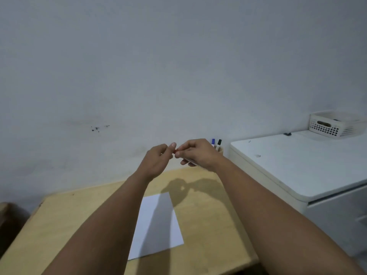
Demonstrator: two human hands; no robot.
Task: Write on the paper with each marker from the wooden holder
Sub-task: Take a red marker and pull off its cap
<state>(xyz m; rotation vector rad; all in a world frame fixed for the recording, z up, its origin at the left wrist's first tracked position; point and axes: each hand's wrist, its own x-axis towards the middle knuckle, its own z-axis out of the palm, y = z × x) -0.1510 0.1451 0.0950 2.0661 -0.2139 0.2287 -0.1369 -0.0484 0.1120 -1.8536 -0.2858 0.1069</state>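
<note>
A white sheet of paper lies on the wooden table, partly under my arms' shadow. Both hands are raised above the table's far edge. My right hand grips a white marker with a red end, mostly hidden in the fist. My left hand pinches that red end between thumb and fingers. Behind my right hand stands the wooden holder, with a blue-capped marker and a black-capped marker upright in it.
A white cabinet or appliance top stands right of the table, slightly higher. A white perforated basket sits at its back right. A plain grey wall runs behind. A dark round object is at the left edge.
</note>
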